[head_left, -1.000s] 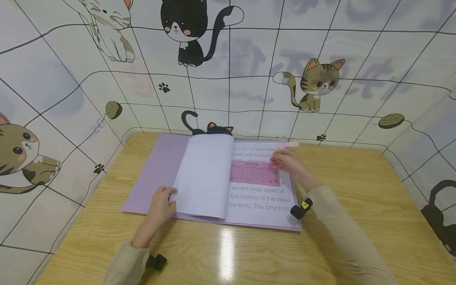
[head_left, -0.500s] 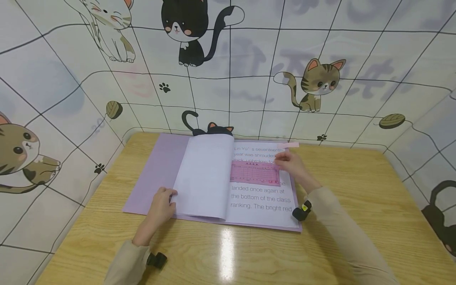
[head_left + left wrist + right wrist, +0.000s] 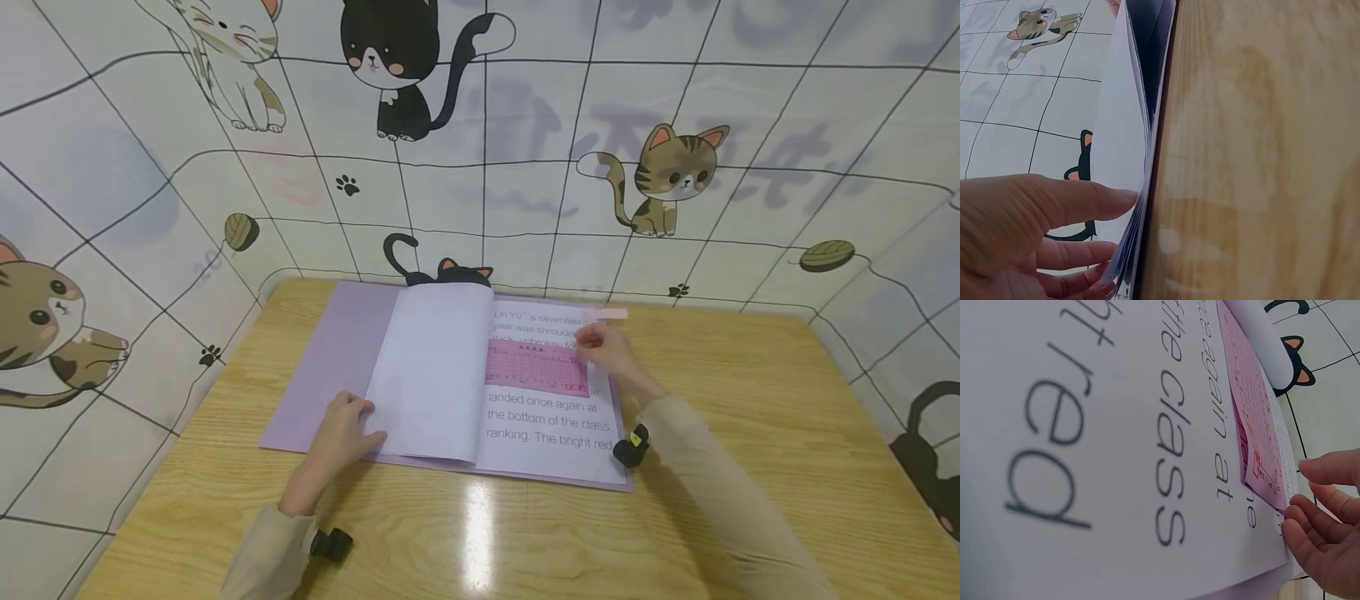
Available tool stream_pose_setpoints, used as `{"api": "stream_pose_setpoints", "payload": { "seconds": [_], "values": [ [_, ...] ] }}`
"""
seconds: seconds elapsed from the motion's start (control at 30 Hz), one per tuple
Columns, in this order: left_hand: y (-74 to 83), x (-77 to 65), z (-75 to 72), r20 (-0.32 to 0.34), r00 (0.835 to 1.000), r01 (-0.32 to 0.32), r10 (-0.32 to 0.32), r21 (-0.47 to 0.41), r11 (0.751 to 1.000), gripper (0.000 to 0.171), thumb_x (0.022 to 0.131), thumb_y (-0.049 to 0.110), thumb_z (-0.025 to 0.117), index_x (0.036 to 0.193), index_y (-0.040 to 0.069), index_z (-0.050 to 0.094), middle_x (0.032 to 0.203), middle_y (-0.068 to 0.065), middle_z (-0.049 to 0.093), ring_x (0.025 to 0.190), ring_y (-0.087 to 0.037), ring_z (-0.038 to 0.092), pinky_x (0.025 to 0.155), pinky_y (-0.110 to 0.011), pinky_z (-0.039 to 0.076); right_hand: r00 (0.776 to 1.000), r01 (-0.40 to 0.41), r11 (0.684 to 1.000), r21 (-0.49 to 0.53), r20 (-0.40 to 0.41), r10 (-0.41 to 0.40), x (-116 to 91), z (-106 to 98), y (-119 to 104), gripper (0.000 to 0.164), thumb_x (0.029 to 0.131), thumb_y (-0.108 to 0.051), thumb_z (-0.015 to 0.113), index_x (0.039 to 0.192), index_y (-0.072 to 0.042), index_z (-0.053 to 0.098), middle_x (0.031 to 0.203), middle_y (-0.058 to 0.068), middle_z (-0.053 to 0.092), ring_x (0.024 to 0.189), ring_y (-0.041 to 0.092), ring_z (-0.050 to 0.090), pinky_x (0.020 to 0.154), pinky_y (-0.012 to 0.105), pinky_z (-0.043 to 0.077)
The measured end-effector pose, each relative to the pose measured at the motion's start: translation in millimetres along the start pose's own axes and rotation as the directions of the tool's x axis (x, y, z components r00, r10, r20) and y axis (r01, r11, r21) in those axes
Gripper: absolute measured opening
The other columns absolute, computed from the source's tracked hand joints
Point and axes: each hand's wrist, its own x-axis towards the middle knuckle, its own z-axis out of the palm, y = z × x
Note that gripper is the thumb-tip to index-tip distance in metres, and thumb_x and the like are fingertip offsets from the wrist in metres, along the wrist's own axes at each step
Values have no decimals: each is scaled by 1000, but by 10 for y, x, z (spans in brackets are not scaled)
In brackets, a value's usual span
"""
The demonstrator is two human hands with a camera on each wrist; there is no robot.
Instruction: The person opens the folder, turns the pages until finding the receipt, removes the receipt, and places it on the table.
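Observation:
An open book with a purple cover (image 3: 322, 358) lies on the wooden table. A blank white page (image 3: 431, 371) forms its left side. Large English text fills the right page (image 3: 555, 454), and across it lies a pink slip (image 3: 525, 367) printed with a fine grid. My left hand (image 3: 341, 433) rests at the lower left of the blank page; its thumb (image 3: 1094, 200) touches the page edge, with fingers spread. My right hand (image 3: 607, 354) is at the slip's right end. In the right wrist view its fingertips (image 3: 1291, 515) touch the pink slip's corner, apart from one another.
A pale pink tab (image 3: 611, 314) sticks out past the book's upper right corner. Bare wooden table (image 3: 720, 375) surrounds the book. Behind stands a wall covering (image 3: 525, 192) with printed cats and grid lines. A black wrist device (image 3: 332, 545) hangs at the left sleeve.
My left thumb has stretched rightward over the page. The right page's tab and the slip's right end have shifted slightly toward me, and the right hand has moved a little left.

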Motion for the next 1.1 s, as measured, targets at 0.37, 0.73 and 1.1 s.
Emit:
{"api": "stream_pose_setpoints", "payload": {
  "seconds": [0.37,0.73,1.1],
  "values": [
    [-7,-6,-3,12,1000,-11,12,-49,999,41,69,0,76,102,-17,59,100,-25,54,91,-36,53,81,-48,46,999,13,998,-60,38,-11,43,36,91,33,84,-5,64,115,3,55,113,20,56,105,32,52,94,44,43],
    [-14,4,4,18,1000,-7,8,-61,998,40,70,0,75,103,-17,58,100,-24,54,90,-35,53,80,-47,46,988,151,980,-129,63,-143,5,40,90,30,80,2,65,109,9,57,106,23,58,99,36,55,91,47,44],
    [-33,15,21,17,1000,-4,5,-48,999,39,70,0,75,102,-16,59,99,-24,54,89,-34,53,79,-46,46,985,158,969,-189,104,-140,53,38,77,22,79,2,65,100,4,61,89,13,60,84,25,54,79,36,46]
  ]
}}
